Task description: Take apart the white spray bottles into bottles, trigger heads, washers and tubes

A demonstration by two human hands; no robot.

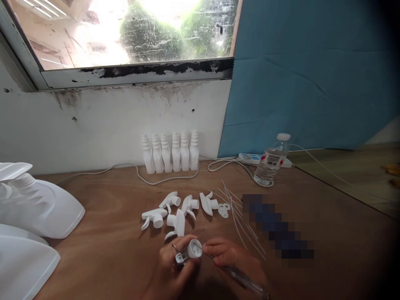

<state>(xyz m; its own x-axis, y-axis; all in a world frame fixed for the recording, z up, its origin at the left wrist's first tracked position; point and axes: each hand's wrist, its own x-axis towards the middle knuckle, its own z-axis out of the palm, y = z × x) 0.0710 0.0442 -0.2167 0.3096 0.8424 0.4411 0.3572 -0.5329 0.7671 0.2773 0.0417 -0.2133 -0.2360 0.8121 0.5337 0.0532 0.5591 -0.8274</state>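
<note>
My left hand (176,264) is closed around a white spray head (195,248), its round collar facing up and to the right. My right hand (233,260) pinches a slim tool with a clear handle (245,281), and the tool's thin tip reaches the collar opening. Just beyond my hands lie several loose white trigger spray heads (154,217). Beside them are small white rings (223,210) and several thin white tubes (239,216).
Several white bottles (176,152) stand in a row against the wall. A water bottle (271,162) stands by a power strip (250,158) and white cable. Large white plastic pieces (56,208) fill the left side. A blurred-out dark item (278,229) lies right.
</note>
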